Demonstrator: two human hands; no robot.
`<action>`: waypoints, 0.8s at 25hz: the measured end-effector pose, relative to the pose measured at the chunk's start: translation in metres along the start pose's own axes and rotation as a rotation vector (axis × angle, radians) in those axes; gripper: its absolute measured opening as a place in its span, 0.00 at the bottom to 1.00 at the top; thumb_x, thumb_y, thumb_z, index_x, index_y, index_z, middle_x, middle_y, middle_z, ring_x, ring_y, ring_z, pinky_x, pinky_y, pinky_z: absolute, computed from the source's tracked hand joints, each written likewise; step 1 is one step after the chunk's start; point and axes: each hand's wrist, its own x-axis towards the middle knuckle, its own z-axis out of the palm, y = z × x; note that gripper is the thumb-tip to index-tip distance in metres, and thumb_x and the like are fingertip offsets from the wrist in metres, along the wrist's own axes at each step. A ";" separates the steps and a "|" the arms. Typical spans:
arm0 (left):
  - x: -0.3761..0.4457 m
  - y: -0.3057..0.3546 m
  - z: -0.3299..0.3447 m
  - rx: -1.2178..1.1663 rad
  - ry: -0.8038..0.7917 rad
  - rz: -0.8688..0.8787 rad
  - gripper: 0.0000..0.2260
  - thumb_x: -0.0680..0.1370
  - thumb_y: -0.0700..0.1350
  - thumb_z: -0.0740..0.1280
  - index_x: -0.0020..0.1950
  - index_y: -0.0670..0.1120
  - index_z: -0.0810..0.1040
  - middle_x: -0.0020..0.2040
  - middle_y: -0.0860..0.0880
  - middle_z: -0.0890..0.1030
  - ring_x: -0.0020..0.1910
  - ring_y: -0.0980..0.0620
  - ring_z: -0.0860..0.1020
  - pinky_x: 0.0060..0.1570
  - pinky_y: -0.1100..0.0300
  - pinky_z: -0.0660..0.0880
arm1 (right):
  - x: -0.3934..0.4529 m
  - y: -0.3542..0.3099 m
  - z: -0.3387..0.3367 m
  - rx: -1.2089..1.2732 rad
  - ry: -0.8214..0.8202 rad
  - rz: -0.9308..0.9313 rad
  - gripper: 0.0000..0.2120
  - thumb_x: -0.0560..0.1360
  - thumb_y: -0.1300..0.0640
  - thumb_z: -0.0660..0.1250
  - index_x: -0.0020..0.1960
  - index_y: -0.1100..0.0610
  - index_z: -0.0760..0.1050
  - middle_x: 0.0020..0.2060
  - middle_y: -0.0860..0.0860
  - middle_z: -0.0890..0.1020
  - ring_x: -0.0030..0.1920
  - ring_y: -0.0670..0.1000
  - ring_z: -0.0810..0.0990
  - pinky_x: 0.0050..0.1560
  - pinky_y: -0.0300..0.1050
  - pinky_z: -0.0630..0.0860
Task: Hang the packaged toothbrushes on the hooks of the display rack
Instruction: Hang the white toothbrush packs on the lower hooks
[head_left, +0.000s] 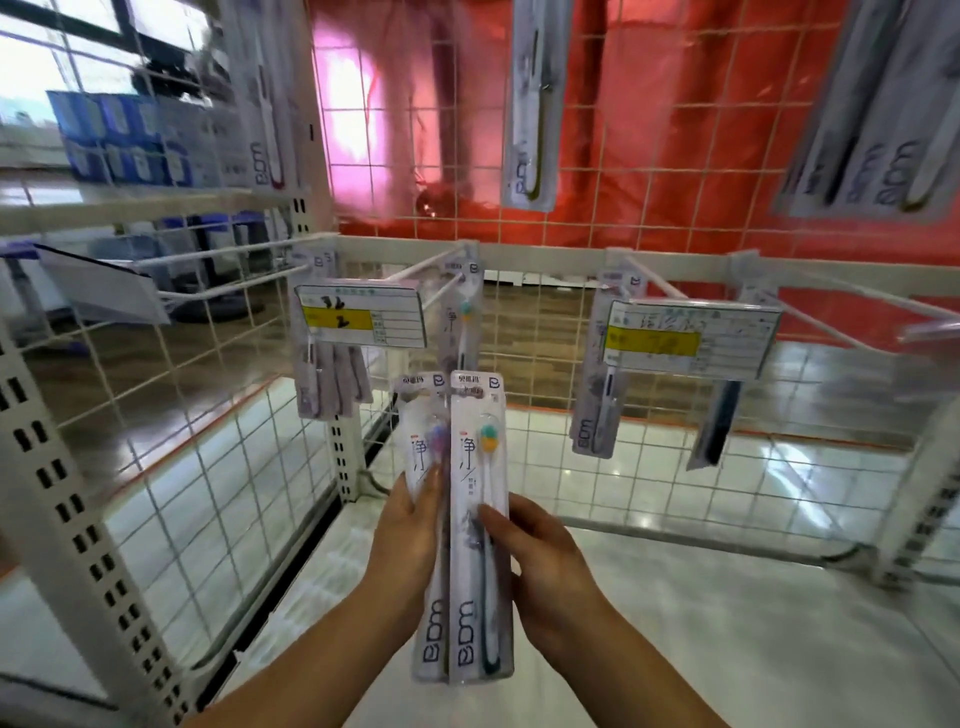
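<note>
Holding two toothbrush packs upright side by side, I have both hands low in the middle of the view, in front of the white wire display rack (218, 467). My left hand (410, 530) grips the left pack (423, 519), the one with the purple brush head, fingers wrapped across its front. My right hand (530, 551) pinches the right pack (478, 519), with the teal and yellow brush head, thumb pressed on its face and fingers behind. The two packs touch along their inner edges, and the right one slightly overlaps the left.

Their top ends sit just below the middle hook (441, 291), where another pack of the same kind (464, 322) already hangs behind a price tag (363, 317) with a yellow stripe. To the right, a second price tag (685, 338) fronts a hook carrying grey packs (597, 405). More grey packs (332, 384) hang at the left hook. Behind the mesh I see a red sheet (701, 130).
</note>
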 end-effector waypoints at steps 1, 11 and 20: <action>0.006 -0.001 0.001 0.028 0.010 0.008 0.15 0.77 0.58 0.59 0.59 0.54 0.76 0.49 0.47 0.84 0.46 0.48 0.84 0.49 0.47 0.80 | 0.004 -0.001 -0.001 -0.012 0.016 -0.007 0.10 0.73 0.60 0.69 0.54 0.59 0.79 0.47 0.56 0.85 0.46 0.54 0.84 0.41 0.43 0.79; 0.045 -0.003 -0.018 0.088 0.099 -0.042 0.11 0.78 0.54 0.60 0.54 0.51 0.78 0.42 0.47 0.86 0.39 0.46 0.84 0.42 0.47 0.80 | 0.047 -0.022 -0.009 -0.073 0.017 -0.097 0.09 0.74 0.58 0.68 0.54 0.56 0.77 0.44 0.53 0.85 0.43 0.53 0.85 0.42 0.48 0.82; 0.033 0.009 -0.054 0.138 0.090 -0.127 0.12 0.79 0.50 0.59 0.48 0.44 0.77 0.33 0.47 0.84 0.26 0.51 0.82 0.21 0.64 0.75 | 0.095 -0.070 0.017 -0.184 0.012 -0.373 0.15 0.74 0.61 0.68 0.52 0.44 0.69 0.47 0.41 0.77 0.44 0.44 0.80 0.44 0.41 0.80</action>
